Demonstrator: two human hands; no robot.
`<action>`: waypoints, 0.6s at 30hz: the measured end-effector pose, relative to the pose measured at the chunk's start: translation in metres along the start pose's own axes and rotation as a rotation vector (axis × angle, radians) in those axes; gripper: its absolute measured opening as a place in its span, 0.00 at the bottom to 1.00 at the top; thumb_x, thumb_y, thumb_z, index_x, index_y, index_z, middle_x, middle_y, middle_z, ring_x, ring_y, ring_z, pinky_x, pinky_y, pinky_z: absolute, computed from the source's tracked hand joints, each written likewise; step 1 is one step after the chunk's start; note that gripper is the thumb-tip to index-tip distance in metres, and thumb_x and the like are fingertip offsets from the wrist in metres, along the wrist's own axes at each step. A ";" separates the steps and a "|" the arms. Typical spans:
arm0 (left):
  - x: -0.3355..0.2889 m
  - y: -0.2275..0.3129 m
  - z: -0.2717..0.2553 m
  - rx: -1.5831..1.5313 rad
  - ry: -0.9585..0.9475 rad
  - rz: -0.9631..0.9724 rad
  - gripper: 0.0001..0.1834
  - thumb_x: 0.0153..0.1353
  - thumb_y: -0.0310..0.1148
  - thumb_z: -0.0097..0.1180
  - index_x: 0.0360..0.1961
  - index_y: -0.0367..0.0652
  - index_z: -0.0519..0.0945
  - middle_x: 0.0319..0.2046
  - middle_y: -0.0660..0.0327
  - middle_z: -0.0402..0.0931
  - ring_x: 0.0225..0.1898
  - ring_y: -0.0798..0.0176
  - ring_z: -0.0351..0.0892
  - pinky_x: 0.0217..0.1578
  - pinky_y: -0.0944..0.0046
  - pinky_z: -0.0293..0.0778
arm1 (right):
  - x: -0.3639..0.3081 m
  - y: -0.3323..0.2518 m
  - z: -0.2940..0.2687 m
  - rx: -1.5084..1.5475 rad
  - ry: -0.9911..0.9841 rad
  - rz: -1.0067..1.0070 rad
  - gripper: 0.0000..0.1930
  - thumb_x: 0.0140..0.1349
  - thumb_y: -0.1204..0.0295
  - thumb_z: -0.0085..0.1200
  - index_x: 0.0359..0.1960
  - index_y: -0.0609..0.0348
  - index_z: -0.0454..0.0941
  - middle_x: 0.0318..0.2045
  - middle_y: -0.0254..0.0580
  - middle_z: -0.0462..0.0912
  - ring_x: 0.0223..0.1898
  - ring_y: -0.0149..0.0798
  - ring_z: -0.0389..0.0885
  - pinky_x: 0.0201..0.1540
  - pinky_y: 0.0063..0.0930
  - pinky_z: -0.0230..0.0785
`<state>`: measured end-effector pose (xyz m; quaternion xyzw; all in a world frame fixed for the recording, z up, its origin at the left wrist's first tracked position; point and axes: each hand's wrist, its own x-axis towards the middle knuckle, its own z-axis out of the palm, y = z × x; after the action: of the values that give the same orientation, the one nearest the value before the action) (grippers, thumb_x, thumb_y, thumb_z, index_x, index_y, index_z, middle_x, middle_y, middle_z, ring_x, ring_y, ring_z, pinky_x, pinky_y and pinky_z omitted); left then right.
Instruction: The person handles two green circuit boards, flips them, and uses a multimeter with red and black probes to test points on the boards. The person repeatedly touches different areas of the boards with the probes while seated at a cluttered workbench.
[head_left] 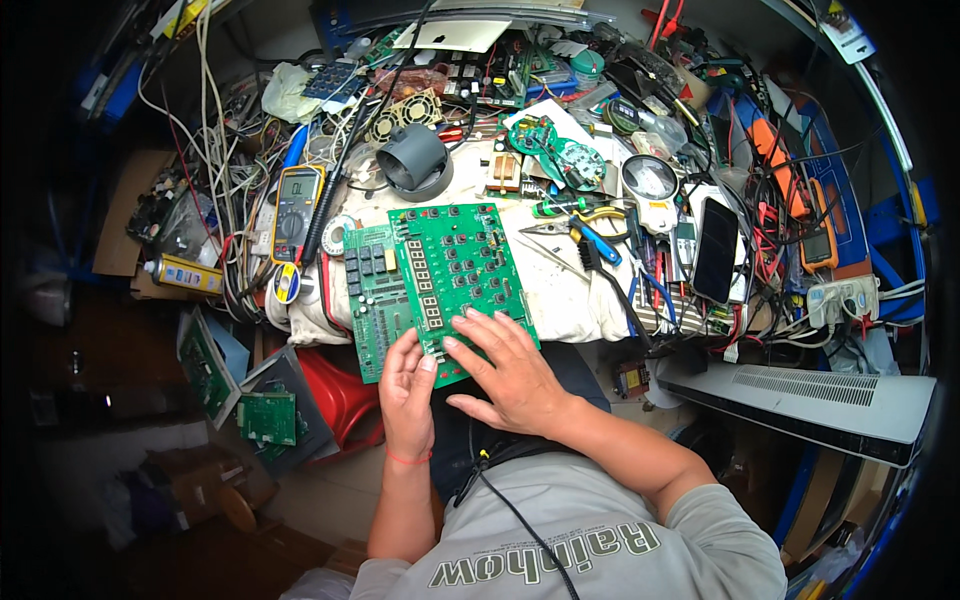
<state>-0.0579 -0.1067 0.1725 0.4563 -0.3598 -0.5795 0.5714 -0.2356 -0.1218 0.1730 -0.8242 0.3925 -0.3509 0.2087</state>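
Note:
A green circuit board [465, 270] with several black push buttons and a column of digit displays lies tilted at the bench's front edge. It overlaps a second green board [372, 310] carrying black relays and chips. My left hand [408, 388] grips the front board's near edge, thumb on top; whether it also pinches the rear board is hidden. My right hand [510, 375] rests on the near right part of the same board, its fingers stretched out and the thumb apart. Beyond the boards stands a grey plastic pipe piece [414, 163].
A yellow multimeter [297, 215] lies left of the boards. To the right are pliers [560, 229], a black brush [597, 265], a magnifier [650, 180] and a dark phone [716, 250]. Cables and electronic parts crowd the back. More boards [268, 417] stand low at left.

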 end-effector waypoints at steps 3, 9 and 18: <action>-0.004 0.000 -0.001 -0.020 0.011 -0.041 0.25 0.71 0.24 0.50 0.67 0.29 0.63 0.59 0.48 0.74 0.60 0.62 0.74 0.61 0.62 0.69 | -0.006 0.007 -0.013 0.017 0.007 0.060 0.36 0.58 0.58 0.67 0.66 0.58 0.69 0.66 0.52 0.68 0.70 0.55 0.64 0.71 0.54 0.56; -0.013 0.006 -0.010 0.052 0.098 -0.051 0.26 0.73 0.31 0.52 0.67 0.31 0.64 0.56 0.52 0.74 0.51 0.67 0.76 0.50 0.69 0.73 | -0.028 0.027 -0.042 0.019 0.171 0.096 0.33 0.56 0.68 0.69 0.63 0.61 0.70 0.60 0.52 0.73 0.61 0.56 0.73 0.64 0.47 0.66; -0.024 0.026 -0.030 0.160 0.188 0.008 0.19 0.74 0.31 0.50 0.62 0.33 0.70 0.53 0.51 0.78 0.47 0.63 0.81 0.46 0.65 0.78 | -0.065 0.062 -0.097 -0.247 0.342 0.426 0.21 0.57 0.73 0.65 0.54 0.63 0.78 0.51 0.48 0.79 0.51 0.53 0.79 0.54 0.40 0.73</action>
<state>-0.0225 -0.0816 0.1896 0.5513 -0.3517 -0.5014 0.5665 -0.3677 -0.1146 0.1719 -0.6714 0.6259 -0.3822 0.1066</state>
